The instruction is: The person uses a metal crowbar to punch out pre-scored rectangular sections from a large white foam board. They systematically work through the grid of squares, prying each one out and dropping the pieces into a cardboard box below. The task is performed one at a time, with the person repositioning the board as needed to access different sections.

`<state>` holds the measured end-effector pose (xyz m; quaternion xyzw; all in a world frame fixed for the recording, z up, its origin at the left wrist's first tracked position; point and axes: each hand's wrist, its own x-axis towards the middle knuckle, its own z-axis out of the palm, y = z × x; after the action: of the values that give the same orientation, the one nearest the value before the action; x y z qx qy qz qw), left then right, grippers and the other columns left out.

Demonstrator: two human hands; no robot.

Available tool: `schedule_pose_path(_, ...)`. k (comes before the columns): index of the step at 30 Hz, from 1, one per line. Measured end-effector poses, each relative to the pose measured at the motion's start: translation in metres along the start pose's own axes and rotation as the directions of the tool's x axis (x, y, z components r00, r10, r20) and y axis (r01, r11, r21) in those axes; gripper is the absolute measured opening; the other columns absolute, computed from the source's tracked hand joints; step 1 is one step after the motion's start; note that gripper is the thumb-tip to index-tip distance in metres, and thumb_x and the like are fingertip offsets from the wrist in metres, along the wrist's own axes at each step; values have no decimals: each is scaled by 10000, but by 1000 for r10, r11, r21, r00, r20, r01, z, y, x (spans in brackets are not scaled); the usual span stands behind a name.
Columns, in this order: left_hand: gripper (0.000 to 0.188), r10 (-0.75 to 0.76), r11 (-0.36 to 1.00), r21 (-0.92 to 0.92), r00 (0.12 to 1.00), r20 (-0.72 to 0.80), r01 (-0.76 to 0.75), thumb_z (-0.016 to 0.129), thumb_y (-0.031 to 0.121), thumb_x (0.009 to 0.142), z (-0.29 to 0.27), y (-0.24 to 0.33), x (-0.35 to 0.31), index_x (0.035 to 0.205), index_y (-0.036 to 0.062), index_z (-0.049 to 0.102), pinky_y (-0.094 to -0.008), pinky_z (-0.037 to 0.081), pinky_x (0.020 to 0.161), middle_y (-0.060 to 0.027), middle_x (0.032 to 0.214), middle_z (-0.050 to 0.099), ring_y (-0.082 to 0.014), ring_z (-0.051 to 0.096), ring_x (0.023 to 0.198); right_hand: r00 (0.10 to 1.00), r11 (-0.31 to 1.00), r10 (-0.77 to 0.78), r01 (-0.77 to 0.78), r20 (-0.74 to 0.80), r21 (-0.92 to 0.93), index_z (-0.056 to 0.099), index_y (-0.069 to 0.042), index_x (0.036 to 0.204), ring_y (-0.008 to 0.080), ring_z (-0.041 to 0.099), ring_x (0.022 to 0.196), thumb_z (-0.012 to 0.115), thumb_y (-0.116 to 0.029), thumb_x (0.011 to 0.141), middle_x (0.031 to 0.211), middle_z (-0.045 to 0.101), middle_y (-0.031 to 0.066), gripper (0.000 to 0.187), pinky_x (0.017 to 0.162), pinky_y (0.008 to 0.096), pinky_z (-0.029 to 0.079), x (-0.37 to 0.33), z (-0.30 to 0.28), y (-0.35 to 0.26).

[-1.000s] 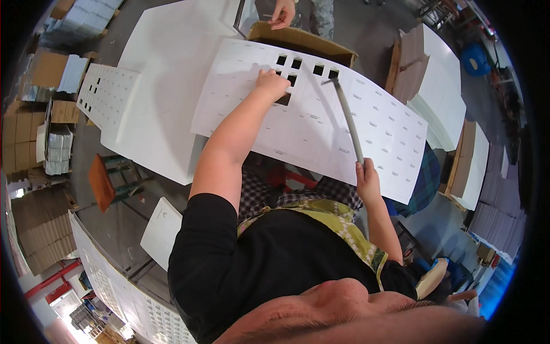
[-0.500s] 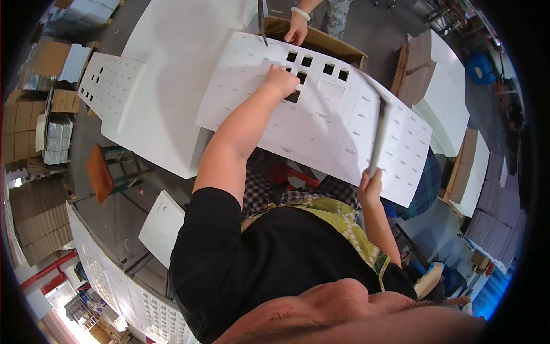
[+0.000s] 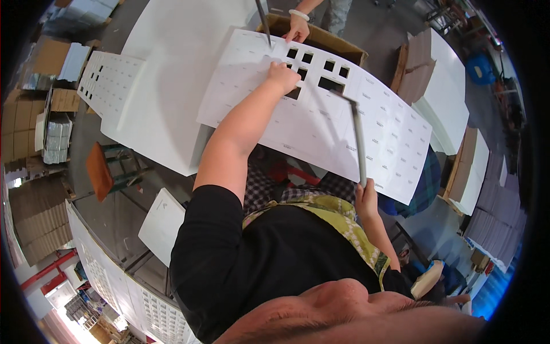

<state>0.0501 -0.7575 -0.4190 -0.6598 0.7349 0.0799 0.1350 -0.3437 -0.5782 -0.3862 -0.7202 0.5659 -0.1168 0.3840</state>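
A white printed board [image 3: 275, 123] lies across in front of me, several square openings cut through its far half. My left hand [image 3: 285, 78] grips the board among these openings, its fingers curled at the edge of one. In my right hand [image 3: 366, 198] is a long, thin hammer [image 3: 360, 143] with a grey metal handle. Its narrow head points left over the board, near a wide dark opening [image 3: 331, 85]. Another person's hand [image 3: 298, 27], with a white bracelet, rests at the board's far edge. A dark rod [image 3: 264, 23] reaches down onto the board beside that hand.
A cardboard box [image 3: 344, 50] sits beyond the board. Large white sheets [image 3: 166, 86] spread to the left, with another punched board [image 3: 109, 86] on them. Stacked sheets [image 3: 438, 86] stand at the right. An orange-topped stool [image 3: 99, 172] is at the lower left.
The wide opening was filled with white board before and now shows dark. My right hand has swung the hammer's head leftward. The dark rod has shifted slightly; my left hand stays in place.
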Motion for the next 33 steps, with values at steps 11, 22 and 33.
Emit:
schedule_pose_path(11, 171, 31, 999, 13, 1000, 5, -31, 629, 361, 808, -3, -1, -3, 927, 242, 661, -460, 353, 875, -6, 988, 651, -238, 537, 1063, 929, 955, -278, 295, -244, 34, 432, -15, 1002, 475, 541, 675, 544, -217, 904, 705, 552, 253, 251, 594, 468, 443, -12, 0, -6)
schedule_pose_path(22, 143, 36, 999, 5, 999, -37, -36, 618, 350, 813, 1, -3, -3, 890, 240, 667, -459, 350, 864, -11, 965, 661, -249, 541, 1051, 997, 979, -77, 77, 5, -187, 433, -27, 973, 477, 543, 680, 503, -172, 928, 730, 570, 248, 167, 583, 478, 438, -6, 4, -10)
schedule_pose_path(33, 161, 35, 999, -8, 999, -34, -35, 634, 339, 806, 3, -1, -4, 923, 235, 670, -467, 346, 889, -16, 1001, 659, -251, 535, 1071, 1000, 988, -2, 1, -7, -154, 420, -35, 971, 401, 567, 599, 496, -184, 940, 647, 544, 208, 170, 531, 437, 430, 0, 3, -6)
